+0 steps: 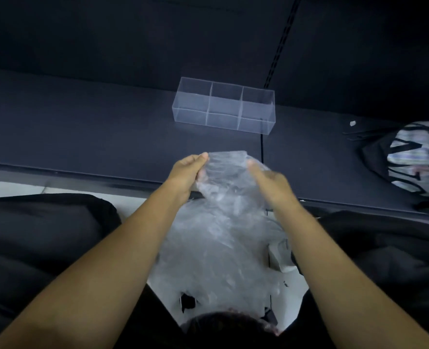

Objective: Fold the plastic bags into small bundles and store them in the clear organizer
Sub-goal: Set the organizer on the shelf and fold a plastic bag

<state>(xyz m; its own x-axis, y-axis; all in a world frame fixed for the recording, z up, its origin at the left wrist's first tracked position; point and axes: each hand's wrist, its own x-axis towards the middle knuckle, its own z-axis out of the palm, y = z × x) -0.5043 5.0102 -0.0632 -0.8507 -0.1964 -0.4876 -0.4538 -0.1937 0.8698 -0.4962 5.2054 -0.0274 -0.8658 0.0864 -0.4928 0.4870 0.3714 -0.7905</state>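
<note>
So, a clear plastic bag [223, 222] is held up by its top edge, stretched between both hands right over the near edge of the dark counter [82, 127]. The left hand [188, 172] is placed at roughly 9 o'clock on the bag's top, with its fingers [203, 157] clamped on the plastic edge. The right hand [271, 182] is set at about 3 o'clock, and its fingers [252, 166] are likewise pinched onto the bag. How the fingertips sit behind the film can't really be told, since it's blurry there.

From the hands the rest of the bag is hung toward 6 o'clock, all crinkled, over a pale floor [291, 285]. Dark fabric [44, 235] is seen around 8 o'clock, with more of it at 4 o'clock.

The clear organizer [223, 107] is parked on the counter at 12 o'clock from the hands, well apart from the bag. It's split by thin partitions into compartments.

At 3 o'clock, by the frame's right edge, a black-and-white patterned bag [417, 159] is laid on the counter. A small pale scrap [352, 123] is spotted near it, toward 11 o'clock.
</note>
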